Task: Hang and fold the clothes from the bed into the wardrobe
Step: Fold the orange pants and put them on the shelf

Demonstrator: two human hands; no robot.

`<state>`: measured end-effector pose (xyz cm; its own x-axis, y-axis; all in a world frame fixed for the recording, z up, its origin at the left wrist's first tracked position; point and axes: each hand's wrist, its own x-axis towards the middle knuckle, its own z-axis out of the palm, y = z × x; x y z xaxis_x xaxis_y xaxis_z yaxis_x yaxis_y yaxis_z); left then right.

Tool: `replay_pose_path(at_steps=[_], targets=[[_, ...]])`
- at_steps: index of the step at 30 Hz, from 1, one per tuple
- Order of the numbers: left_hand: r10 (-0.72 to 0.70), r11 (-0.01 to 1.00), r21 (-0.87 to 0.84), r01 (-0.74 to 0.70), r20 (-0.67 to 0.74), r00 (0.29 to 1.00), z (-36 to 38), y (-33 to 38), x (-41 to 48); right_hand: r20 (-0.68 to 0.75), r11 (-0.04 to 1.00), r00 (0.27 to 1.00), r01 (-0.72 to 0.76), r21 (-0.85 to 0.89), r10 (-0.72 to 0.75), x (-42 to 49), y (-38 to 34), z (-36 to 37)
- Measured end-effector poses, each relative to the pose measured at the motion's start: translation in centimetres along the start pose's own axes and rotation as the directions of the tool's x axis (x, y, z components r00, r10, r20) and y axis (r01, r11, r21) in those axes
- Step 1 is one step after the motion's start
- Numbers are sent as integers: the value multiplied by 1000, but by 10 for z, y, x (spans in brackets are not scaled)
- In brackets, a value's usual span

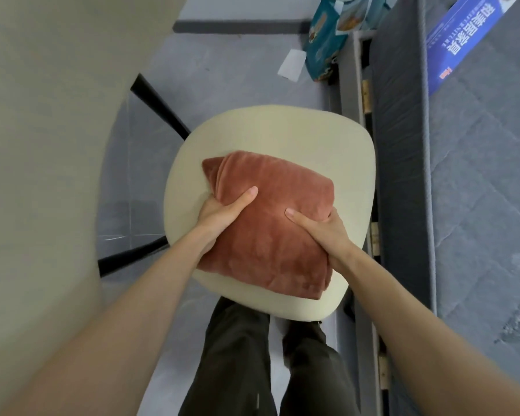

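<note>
A folded rust-red cloth (pixel 267 223), thick and plush, lies on the cream seat of a stool (pixel 270 136) in the middle of the view. My left hand (pixel 222 214) grips the cloth's left edge, thumb on top and fingers tucked beneath. My right hand (pixel 324 232) holds its right edge the same way, thumb pressed into the top. The bed (pixel 475 181) with its grey mattress runs along the right side. No wardrobe is in view.
The stool's black legs (pixel 159 106) spread to the left over a grey floor. A beige panel (pixel 42 145) fills the left side. A teal patterned bag (pixel 327 40) and white paper lie at the top. A blue printed label (pixel 469 40) sits on the mattress.
</note>
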<state>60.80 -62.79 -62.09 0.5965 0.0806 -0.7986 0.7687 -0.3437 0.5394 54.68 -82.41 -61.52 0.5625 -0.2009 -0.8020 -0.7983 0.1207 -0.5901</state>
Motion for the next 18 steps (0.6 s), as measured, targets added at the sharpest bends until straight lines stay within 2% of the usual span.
replay_pose_path(at_steps=[4,9,14,18], targets=[[-10,995,-98,6,-38,999,2,-6,-32,114,999,993,34,-20,-31,-16,-8,-10],[52,972,-221,-80,-131,990,7,-17,-99,200,985,973,141,-101,-119,-60,-15,-31],[82,922,-348,-168,-249,965,20,-40,-186,316,942,924,283,-182,-216,-118,-17,-56],[43,868,-445,-222,-379,924,33,-59,-259,413,882,868,398,-250,-275,-173,-21,-71]])
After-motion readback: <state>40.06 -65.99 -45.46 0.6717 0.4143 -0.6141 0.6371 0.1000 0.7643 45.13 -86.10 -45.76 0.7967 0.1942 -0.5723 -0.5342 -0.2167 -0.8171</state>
